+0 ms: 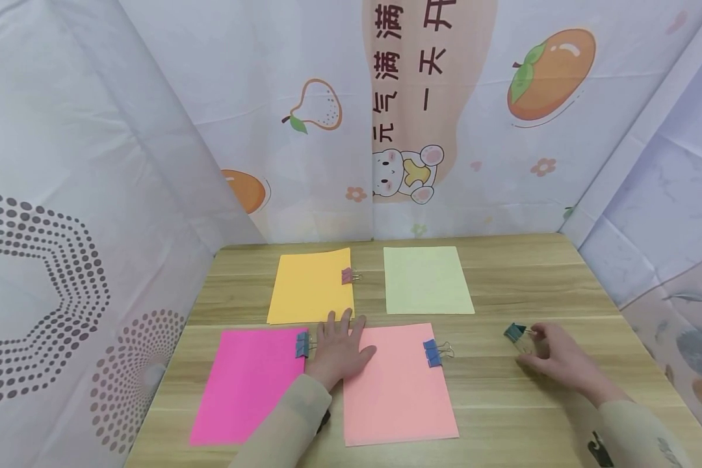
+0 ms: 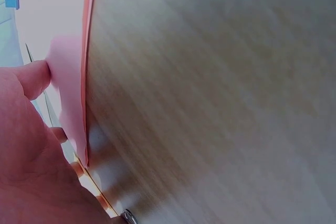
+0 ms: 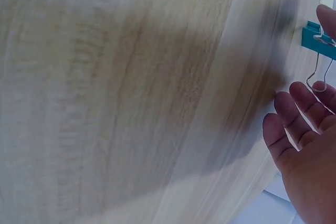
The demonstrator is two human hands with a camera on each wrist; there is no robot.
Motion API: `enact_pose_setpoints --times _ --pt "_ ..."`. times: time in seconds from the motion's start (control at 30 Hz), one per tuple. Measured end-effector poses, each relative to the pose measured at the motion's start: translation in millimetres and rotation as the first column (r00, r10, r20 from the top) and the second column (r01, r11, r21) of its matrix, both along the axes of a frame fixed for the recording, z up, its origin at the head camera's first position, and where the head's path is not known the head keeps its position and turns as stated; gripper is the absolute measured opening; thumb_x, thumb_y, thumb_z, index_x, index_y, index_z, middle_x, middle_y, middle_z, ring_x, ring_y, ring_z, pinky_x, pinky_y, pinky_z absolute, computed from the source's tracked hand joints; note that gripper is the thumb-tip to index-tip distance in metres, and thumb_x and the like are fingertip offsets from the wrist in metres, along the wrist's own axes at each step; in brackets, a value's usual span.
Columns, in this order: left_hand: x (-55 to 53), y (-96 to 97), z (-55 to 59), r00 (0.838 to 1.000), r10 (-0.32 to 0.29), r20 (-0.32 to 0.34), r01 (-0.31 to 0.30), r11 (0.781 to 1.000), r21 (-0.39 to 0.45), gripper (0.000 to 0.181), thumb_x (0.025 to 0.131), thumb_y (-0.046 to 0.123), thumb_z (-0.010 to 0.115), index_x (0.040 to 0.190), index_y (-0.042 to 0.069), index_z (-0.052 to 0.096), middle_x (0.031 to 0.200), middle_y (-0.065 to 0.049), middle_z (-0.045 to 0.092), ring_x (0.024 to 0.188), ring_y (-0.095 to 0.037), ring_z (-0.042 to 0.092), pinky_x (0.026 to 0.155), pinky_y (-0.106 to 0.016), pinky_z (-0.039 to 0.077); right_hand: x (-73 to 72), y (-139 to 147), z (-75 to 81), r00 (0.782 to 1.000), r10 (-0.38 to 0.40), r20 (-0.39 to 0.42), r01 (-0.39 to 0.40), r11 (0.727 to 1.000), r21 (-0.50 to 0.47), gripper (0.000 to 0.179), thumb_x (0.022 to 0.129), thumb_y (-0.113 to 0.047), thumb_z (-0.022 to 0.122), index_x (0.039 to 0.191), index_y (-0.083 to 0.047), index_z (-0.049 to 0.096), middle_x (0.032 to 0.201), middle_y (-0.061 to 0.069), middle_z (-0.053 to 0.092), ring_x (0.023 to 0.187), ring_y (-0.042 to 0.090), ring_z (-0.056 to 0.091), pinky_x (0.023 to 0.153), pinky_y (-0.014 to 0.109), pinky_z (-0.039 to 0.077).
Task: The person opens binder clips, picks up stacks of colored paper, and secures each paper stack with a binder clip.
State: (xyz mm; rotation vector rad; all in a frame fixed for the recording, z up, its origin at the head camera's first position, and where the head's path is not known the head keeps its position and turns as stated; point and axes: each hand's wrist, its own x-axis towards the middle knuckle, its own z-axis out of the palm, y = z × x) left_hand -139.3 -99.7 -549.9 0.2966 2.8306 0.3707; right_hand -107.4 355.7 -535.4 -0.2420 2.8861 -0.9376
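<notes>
My right hand [image 1: 556, 356] is at the right of the table, thumb and index finger at the spread wire handles of a teal binder clip [image 1: 515, 332]. In the right wrist view the same binder clip [image 3: 317, 41] sits between thumb and fingertips, its other fingers loosely bent. My left hand [image 1: 342, 354] lies with fingers spread, its thumb over the light pink paper [image 1: 398, 390]. Its fingertips reach the lower edge of the yellow paper [image 1: 312, 286]. Just left of this hand, a teal clip [image 1: 301, 345] grips the magenta paper [image 1: 251, 383].
A blue binder clip [image 1: 432, 353] is on the light pink paper's right edge. A pink clip [image 1: 347, 275] holds the yellow paper's right edge. The pale green paper [image 1: 427, 279] lies at the back with no clip visible. Printed curtains [image 1: 304, 58] surround the wooden table [image 1: 520, 279].
</notes>
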Motion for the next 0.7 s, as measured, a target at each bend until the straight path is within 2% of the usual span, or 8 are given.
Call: enact_pose_setpoints --times 0.33,0.5,0.7 --pt "-0.3 0.0 -1.9 1.0 -0.003 -0.007 0.003 1.0 0.002 0.074 0.099 0.061 0.049 0.161 0.025 0.031 0.168 -0.013 0.019 0.154 -0.049 0.006 0.119 -0.07 0.006 -1.6 -4.0 -1.8 0.999 0.027 -0.027 -0.026 0.999 0.045 0.07 0.085 -0.028 0.083 0.126 0.018 0.049 0.114 0.033 0.06 0.106 0.051 0.058 0.091 0.069 0.046" --pt "-1.1 -0.8 -5.2 1.0 -0.005 -0.017 0.005 1.0 0.001 0.074 0.099 0.061 0.047 0.162 0.025 0.031 0.168 -0.013 0.019 0.154 -0.048 0.007 0.119 -0.069 0.006 -1.9 -5.6 -0.5 0.999 0.035 -0.021 -0.033 0.995 0.09 0.072 0.085 -0.034 0.082 0.124 0.017 0.051 0.114 0.035 0.061 0.106 0.051 0.06 0.09 0.067 0.048" --pt "1.0 0.2 -0.5 1.0 -0.003 -0.014 0.003 1.0 0.01 0.073 0.099 0.06 0.049 0.161 0.024 0.032 0.168 -0.013 0.02 0.154 -0.048 0.007 0.119 -0.07 0.006 -4.1 -7.8 1.9 0.999 0.052 -0.002 -0.051 0.984 0.171 0.072 0.086 -0.041 0.08 0.121 0.015 0.053 0.106 0.029 0.065 0.099 0.047 0.063 0.085 0.064 0.052"
